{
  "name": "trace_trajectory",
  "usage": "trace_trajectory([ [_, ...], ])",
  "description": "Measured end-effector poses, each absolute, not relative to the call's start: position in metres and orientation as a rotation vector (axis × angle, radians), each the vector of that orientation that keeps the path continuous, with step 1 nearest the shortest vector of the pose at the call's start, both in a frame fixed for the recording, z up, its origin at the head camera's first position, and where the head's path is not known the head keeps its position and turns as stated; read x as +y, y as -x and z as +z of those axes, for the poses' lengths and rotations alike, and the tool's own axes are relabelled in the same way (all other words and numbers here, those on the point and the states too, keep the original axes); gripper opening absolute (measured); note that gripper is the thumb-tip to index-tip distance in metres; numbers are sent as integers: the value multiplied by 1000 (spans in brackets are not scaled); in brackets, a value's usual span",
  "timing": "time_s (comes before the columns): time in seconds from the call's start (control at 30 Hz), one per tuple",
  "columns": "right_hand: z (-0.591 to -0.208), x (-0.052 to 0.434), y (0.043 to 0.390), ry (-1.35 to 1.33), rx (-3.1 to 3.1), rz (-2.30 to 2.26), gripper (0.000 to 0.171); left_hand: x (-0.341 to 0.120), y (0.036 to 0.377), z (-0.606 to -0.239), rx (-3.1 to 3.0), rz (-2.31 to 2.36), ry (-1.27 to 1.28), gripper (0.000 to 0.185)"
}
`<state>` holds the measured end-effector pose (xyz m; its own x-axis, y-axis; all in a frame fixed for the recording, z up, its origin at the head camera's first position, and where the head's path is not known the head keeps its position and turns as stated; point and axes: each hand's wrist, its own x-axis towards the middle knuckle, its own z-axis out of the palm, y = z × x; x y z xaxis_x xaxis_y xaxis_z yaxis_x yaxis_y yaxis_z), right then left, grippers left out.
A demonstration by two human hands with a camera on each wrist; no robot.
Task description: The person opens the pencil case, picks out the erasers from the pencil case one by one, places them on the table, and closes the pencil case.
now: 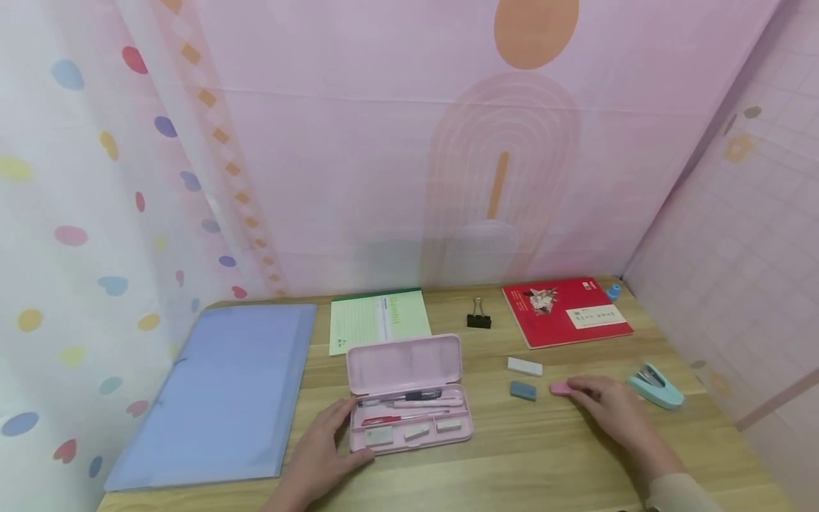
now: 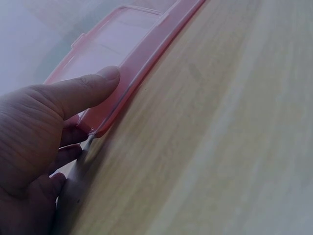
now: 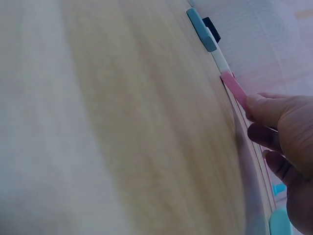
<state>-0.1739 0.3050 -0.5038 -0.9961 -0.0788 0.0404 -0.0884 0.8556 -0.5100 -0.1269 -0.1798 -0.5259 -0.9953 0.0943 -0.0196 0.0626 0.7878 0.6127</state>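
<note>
The left hand [image 1: 323, 448] lies flat with fingers relaxed against the open pencil case [image 1: 409, 392] at mid-table, while the outstretched right hand [image 1: 611, 407] touches the pink eraser [image 1: 561, 388] with its fingertips.

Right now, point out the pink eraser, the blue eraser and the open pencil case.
pink eraser [image 1: 560, 388], head view, on its bare left end.
blue eraser [image 1: 523, 390], head view, middle of its top face.
pencil case [image 1: 404, 364], head view, inside of the raised lid.
</note>
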Motion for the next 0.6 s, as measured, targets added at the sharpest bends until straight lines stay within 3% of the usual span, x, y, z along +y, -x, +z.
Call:
trace_trajectory([
  [0.6, -509, 302, 184, -169, -3062, 824, 32, -180, 125, -525, 2932, 989, -116, 102],
])
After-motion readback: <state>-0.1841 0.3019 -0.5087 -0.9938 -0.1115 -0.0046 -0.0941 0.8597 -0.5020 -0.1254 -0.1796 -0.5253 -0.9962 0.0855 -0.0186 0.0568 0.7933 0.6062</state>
